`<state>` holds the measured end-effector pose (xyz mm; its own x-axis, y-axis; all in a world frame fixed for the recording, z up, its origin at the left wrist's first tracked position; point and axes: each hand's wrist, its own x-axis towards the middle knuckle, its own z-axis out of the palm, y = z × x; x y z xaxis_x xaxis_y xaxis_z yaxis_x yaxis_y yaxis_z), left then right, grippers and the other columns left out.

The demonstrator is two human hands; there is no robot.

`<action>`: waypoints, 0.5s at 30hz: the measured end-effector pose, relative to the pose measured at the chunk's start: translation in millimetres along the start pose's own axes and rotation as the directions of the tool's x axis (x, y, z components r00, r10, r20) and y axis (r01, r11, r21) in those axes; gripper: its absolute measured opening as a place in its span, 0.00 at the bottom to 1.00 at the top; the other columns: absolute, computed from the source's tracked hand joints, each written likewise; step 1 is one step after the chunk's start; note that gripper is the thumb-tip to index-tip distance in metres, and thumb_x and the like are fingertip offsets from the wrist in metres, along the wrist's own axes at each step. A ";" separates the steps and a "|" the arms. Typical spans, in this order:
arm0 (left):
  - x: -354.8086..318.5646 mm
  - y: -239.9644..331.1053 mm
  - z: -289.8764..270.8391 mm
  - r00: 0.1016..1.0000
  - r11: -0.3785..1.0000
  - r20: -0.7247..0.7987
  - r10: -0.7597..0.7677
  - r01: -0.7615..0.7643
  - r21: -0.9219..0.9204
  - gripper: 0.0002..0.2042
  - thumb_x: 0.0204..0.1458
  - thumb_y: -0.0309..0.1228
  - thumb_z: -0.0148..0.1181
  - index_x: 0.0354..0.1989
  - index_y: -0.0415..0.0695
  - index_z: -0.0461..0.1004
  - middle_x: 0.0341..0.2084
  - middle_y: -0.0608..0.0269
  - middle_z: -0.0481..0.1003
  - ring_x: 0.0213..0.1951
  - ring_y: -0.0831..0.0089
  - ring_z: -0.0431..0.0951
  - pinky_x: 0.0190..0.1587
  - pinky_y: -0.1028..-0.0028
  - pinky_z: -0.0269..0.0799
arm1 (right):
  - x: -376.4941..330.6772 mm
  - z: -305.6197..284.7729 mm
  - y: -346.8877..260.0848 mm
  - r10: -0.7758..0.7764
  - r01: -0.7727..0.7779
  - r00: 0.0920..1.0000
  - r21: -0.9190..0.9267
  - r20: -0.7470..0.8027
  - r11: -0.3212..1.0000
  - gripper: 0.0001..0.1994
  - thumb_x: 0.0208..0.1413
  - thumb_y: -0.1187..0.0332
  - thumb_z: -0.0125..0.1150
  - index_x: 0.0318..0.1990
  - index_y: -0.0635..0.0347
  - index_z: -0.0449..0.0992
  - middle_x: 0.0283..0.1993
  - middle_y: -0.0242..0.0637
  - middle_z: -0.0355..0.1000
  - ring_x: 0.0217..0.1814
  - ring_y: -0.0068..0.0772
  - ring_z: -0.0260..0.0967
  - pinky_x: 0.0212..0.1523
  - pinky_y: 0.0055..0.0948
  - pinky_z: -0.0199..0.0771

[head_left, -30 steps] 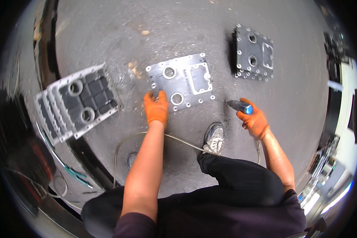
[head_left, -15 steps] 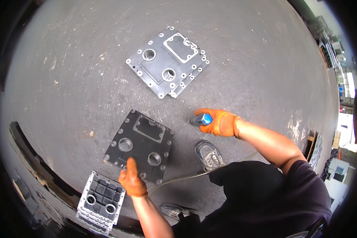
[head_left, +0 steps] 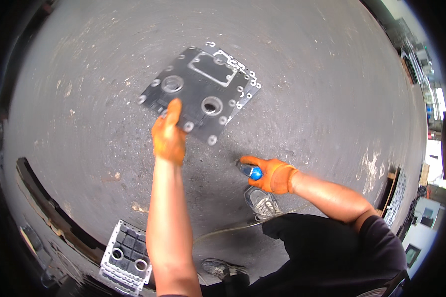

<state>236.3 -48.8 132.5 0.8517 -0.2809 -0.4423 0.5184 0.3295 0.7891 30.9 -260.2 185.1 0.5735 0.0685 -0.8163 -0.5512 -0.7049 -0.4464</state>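
My left hand (head_left: 168, 136), in an orange glove, grips the near-left edge of a dark metal cover plate (head_left: 195, 89), its thumb on top. The plate has two round holes, a raised rectangular frame and bosses along its edges. It hangs over a pile of similar plates (head_left: 250, 92) on the floor, hiding most of them; whether they touch I cannot tell. My right hand (head_left: 277, 175), also in an orange glove, is closed around a dark, blue-ended hand tool (head_left: 252, 172) above my shoe. The tool's exact kind does not show.
At the lower left stands another stack of ribbed metal plates (head_left: 126, 247) beside a dark curved edge (head_left: 59, 213). A thin hose (head_left: 228, 228) crosses near my shoes (head_left: 261, 202). Shelving and goods line the far right.
My left hand has carried the dark plate away from me, from beside my feet to over the pile. My right hand with the tool has shifted slightly nearer to me.
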 end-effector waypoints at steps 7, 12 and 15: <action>-17.9 -30.9 -24.8 0.997 0.902 -0.081 0.005 0.030 0.430 0.35 0.67 0.45 0.69 0.74 0.36 0.67 0.66 0.46 0.75 0.68 0.55 0.76 0.69 0.61 0.73 | -8.8 20.5 -2.4 -0.045 0.032 0.996 -0.169 -0.074 0.985 0.39 0.68 0.49 0.66 0.83 0.36 0.57 0.67 0.55 0.78 0.69 0.64 0.76 0.69 0.51 0.75; -139.6 -38.5 -128.4 0.974 0.284 0.049 0.221 -0.113 0.952 0.32 0.67 0.43 0.64 0.75 0.39 0.68 0.70 0.38 0.73 0.70 0.42 0.74 0.74 0.51 0.67 | -13.2 15.1 11.6 -0.116 0.093 0.982 -0.149 -0.150 0.984 0.36 0.66 0.57 0.69 0.80 0.42 0.64 0.68 0.50 0.78 0.69 0.58 0.77 0.67 0.46 0.78; -212.6 2.1 -219.0 0.987 -0.152 -0.120 0.102 0.135 0.979 0.30 0.65 0.44 0.62 0.74 0.46 0.71 0.68 0.42 0.75 0.69 0.41 0.73 0.74 0.48 0.66 | 23.6 16.0 18.6 -0.217 0.198 0.969 -0.148 -0.121 0.969 0.34 0.66 0.62 0.69 0.79 0.44 0.67 0.67 0.49 0.79 0.67 0.54 0.79 0.66 0.41 0.78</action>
<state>72.9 209.1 134.8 0.9032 -0.1353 -0.4074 -0.0381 -0.9705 0.2379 24.5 -260.4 151.7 0.7482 0.1340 -0.6498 -0.3309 -0.7736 -0.5405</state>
